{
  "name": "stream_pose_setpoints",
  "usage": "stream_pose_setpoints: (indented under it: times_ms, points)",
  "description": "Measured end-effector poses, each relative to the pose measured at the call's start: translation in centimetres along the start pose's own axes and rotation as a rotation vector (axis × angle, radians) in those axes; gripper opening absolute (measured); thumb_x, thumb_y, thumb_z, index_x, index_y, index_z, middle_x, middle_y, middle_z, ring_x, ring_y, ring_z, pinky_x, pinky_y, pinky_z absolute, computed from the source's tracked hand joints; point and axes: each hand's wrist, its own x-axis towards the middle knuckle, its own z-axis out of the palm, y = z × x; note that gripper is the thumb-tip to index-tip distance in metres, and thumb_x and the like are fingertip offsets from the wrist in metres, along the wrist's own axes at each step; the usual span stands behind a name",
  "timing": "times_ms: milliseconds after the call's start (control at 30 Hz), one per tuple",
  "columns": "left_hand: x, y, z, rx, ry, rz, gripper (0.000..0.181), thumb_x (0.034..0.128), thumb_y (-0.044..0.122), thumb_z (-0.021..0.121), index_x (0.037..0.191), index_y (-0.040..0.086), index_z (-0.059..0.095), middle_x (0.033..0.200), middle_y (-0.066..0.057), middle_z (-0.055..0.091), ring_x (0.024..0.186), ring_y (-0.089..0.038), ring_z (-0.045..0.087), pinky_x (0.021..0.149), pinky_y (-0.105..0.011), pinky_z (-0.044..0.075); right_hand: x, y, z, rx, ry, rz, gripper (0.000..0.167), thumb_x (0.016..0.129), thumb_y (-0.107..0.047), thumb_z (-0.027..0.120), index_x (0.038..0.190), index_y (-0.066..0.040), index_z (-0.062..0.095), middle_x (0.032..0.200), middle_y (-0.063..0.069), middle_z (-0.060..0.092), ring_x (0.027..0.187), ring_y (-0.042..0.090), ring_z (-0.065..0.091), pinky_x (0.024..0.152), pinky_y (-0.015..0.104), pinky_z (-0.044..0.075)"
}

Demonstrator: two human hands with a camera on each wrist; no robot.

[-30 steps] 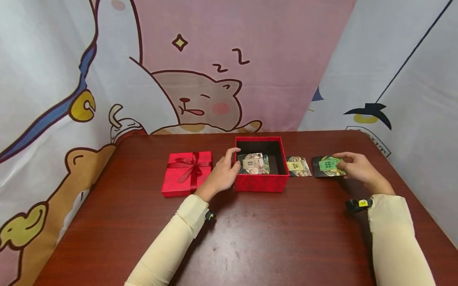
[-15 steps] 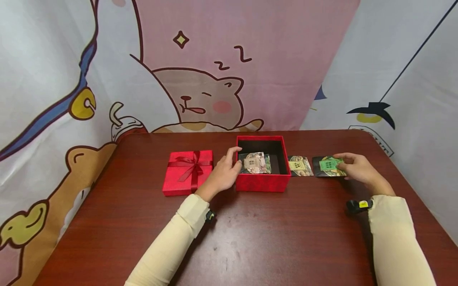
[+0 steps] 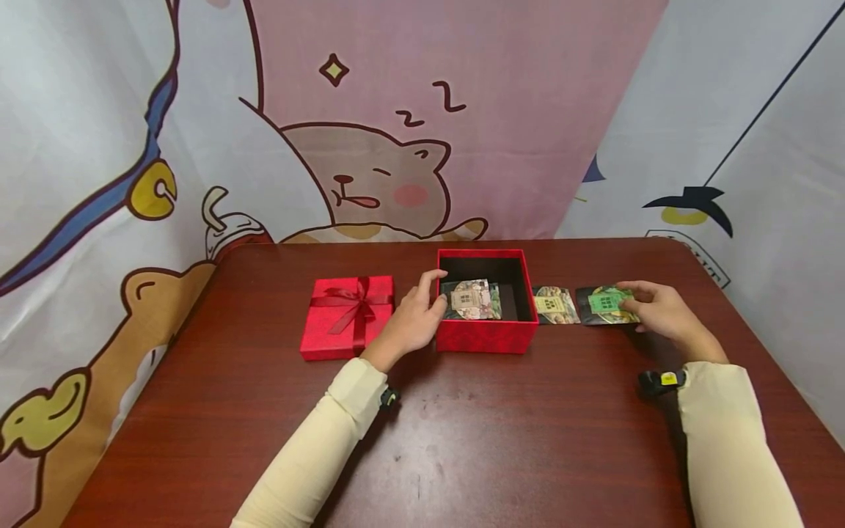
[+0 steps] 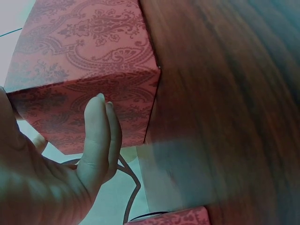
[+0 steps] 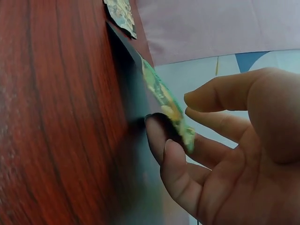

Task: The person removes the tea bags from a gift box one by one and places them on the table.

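In the head view, my left hand (image 3: 417, 315) holds the left wall of an open red gift box (image 3: 487, 338), thumb and index finger at its rim. The left wrist view shows two fingers (image 4: 97, 131) lying along the box's patterned side. Inside the box lie flat printed packets (image 3: 470, 299), the top one with a pale label. At the right, my right hand (image 3: 663, 312) pinches the right edge of a black packet with a green label (image 3: 604, 302). In the right wrist view this packet (image 5: 161, 96) tilts up from the table at the held edge.
A red lid (image 3: 346, 319) with a ribbon bow stands left of the box. Between the box and the held packet lies a packet with a yellow label (image 3: 556, 305), partly hidden by the box. The brown table (image 3: 515, 425) meets a cartoon-printed cloth behind.
The head view has shifted slightly. Both hands keep their places at the box and at the green-labelled packet.
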Motion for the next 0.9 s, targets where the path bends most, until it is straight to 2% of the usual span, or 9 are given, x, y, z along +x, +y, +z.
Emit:
stream_pose_setpoints:
  times_ms: [100,200,567,800,900]
  points:
    - [0.02,0.04,-0.02,0.002,0.000,0.002,0.046,0.1021,0.033,0.042,0.147,0.027,0.034,0.100,-0.012,0.054,0.105,-0.026,0.054,0.083,-0.048,0.045,-0.10,-0.09,-0.11,-0.003,-0.011,0.000,0.051,0.103,-0.020,0.048,0.144,0.011,0.039,0.133,0.040,0.047,0.097,0.030,0.060,0.061,0.030,0.054]
    - [0.04,0.06,-0.04,0.005,-0.004,0.003,0.046,0.1021,0.033,0.041,0.147,0.027,0.034,0.104,-0.013,0.055,0.107,-0.027,0.054,0.084,-0.049,0.046,-0.13,0.00,-0.28,0.004,-0.023,0.004,0.055,0.104,-0.022,0.047,0.145,0.011,0.035,0.138,0.040,0.043,0.113,0.045,0.052,0.064,0.030,0.054]
    - [-0.04,0.08,0.00,0.014,-0.010,0.004,0.045,0.1024,0.033,0.041,0.147,0.028,0.033,0.106,-0.014,0.055,0.109,-0.028,0.055,0.087,-0.050,0.046,-0.55,0.06,-0.50,-0.006,-0.021,0.036,0.057,0.104,-0.025,0.047,0.146,0.012,0.034,0.135,0.040,0.044,0.113,0.044,0.052,0.068,0.028,0.054]
    - [-0.06,0.06,0.01,0.018,-0.011,-0.002,0.045,0.1023,0.034,0.040,0.147,0.029,0.033,0.107,-0.013,0.055,0.111,-0.027,0.054,0.087,-0.051,0.046,-0.66,-0.03,-0.61,-0.057,-0.014,0.051,0.058,0.103,-0.027,0.047,0.146,0.011,0.035,0.136,0.038,0.044,0.116,0.047,0.050,0.085,0.051,0.046]
    - [-0.04,0.08,-0.01,0.021,-0.009,0.005,0.045,0.1021,0.034,0.040,0.147,0.028,0.033,0.106,-0.014,0.056,0.111,-0.028,0.055,0.087,-0.051,0.046,-0.73,-0.23,-0.61,-0.063,0.004,0.046,0.058,0.103,-0.026,0.048,0.145,0.012,0.034,0.135,0.039,0.043,0.116,0.049,0.049,0.087,0.055,0.044]
